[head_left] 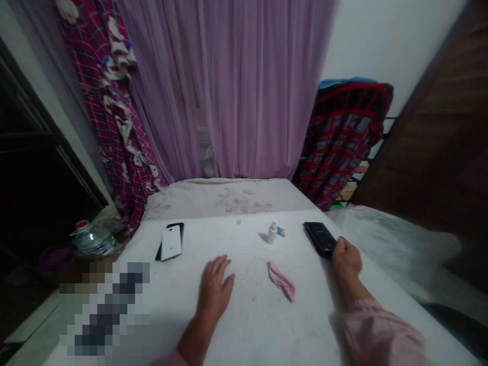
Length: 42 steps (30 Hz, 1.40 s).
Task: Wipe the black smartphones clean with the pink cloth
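Note:
My left hand (216, 285) is at the middle of the white tabletop (244, 335), palm down, its fingers stretched out and nothing in it. Over on the right, my right hand (346, 258) has its fingers closed on the near end of a black phone (320, 239), which lies flat or nearly so near the table's right edge. Between my hands lies a crumpled pink cloth (281, 281). Beyond it stands a small white bottle (272, 234), upright, with a small blue and yellowish packet (281, 232) just behind it.
A white phone (171, 243) rests on a dark phone (158, 251) at the left. Something pixelated (110, 310) lies nearer on that side. Purple curtains (251, 91) hang behind the table. A large clear water bottle (95, 239) stands off its left side.

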Tool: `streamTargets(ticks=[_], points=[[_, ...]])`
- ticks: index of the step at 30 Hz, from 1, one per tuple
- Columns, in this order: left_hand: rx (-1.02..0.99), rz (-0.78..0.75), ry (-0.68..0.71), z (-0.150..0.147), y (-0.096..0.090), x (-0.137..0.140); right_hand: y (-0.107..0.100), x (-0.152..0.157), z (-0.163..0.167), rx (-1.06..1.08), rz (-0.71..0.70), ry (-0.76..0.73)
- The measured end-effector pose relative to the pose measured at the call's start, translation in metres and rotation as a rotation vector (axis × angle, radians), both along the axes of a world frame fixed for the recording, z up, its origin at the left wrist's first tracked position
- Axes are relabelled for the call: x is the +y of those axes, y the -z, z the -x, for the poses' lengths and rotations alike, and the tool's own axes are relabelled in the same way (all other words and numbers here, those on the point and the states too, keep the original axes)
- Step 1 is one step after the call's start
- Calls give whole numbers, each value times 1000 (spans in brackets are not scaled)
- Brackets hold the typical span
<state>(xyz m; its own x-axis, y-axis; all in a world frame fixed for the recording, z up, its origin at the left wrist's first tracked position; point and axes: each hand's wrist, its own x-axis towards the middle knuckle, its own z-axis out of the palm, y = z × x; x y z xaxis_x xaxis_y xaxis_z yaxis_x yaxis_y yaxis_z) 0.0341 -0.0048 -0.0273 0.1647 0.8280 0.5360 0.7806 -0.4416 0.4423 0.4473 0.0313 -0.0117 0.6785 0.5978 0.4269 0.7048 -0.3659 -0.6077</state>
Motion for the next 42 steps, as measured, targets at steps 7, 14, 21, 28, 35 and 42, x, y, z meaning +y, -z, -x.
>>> streamTargets(ticks=[7,14,21,28,35,42], points=[[106,100,-690,76,-17,47,25,-39,3,186,-255,183],[312,172,-712,109,-22,60,15,-48,40,34,-311,-54],[178,184,-595,129,-46,48,19,-55,115,-125,-223,-619],[-258,248,-668,144,-74,28,23,-62,155,-393,86,-925],[-499,465,-265,33,-35,10,23,-55,138,-159,2,-695],[-311,487,-17,-27,-31,7,18,-56,124,55,-46,-526]])
